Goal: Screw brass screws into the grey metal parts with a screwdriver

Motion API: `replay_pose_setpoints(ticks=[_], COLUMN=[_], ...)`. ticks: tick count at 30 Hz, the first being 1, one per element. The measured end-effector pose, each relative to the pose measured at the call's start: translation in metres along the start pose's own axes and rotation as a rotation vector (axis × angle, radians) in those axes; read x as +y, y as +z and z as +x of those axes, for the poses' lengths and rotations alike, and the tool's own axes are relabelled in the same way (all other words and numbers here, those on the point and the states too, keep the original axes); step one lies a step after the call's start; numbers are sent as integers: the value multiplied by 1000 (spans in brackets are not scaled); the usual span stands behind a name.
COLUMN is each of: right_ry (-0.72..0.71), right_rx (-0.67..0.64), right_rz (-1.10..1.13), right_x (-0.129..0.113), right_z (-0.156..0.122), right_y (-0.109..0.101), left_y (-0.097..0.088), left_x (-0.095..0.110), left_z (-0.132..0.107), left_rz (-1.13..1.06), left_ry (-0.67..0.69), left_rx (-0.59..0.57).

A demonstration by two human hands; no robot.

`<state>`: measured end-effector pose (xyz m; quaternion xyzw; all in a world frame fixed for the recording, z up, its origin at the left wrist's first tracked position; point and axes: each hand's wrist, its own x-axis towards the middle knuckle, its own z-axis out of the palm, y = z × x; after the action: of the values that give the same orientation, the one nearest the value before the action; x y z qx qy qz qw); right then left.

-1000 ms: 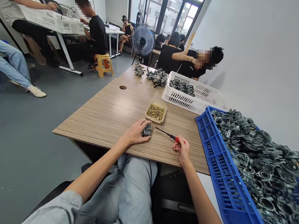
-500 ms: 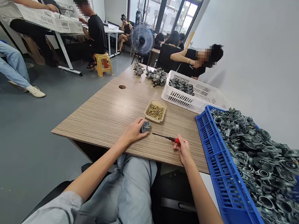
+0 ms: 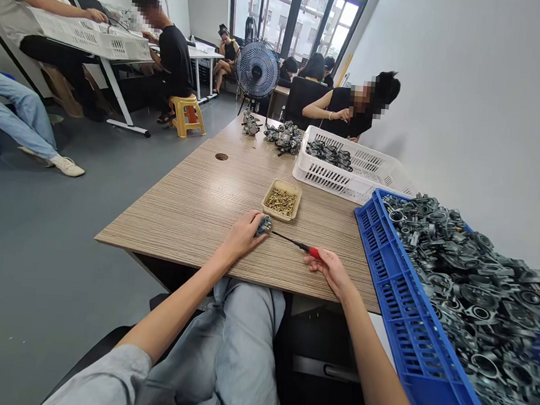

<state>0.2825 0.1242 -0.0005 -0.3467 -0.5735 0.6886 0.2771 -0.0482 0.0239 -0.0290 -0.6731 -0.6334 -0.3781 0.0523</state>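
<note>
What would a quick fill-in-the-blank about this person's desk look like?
The right hand holds a screwdriver with a ____ handle. The crate by the right hand is ____, heaped with grey metal castings. The left hand holds a small grey metal part, just in front of a tray of brass ____.
Missing words: red, blue, screws.

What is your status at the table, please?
Left hand on carburetor; right hand holding screwdriver, tip at carburetor; screw tray just ahead, blue crate to the right.

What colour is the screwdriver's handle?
Red; the screwdriver handle shows best in the head view.
</note>
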Motion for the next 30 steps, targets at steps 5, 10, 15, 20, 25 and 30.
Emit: replay_pose_setpoints(ticks=[5, 10, 15, 20, 25, 30], right_ry=[-20, -22, -14, -2, -6, 5], right_rx=[14, 14, 16, 21, 30, 34], right_rz=[-41, -86, -69, -60, -61, -61], right_x=[0, 1, 2, 1, 0, -1], right_z=[-2, -1, 1, 1, 1, 1], right_y=[5, 5, 5, 6, 7, 9], left_y=[-2, -4, -3, -4, -5, -6], left_x=[2, 5, 5, 6, 7, 7], left_z=[0, 0, 0, 0, 1, 1], left_rz=[21, 47, 65, 75, 51, 53], left_ry=[9, 7, -11, -9, -22, -27], left_rx=[-8, 5, 25, 24, 24, 22])
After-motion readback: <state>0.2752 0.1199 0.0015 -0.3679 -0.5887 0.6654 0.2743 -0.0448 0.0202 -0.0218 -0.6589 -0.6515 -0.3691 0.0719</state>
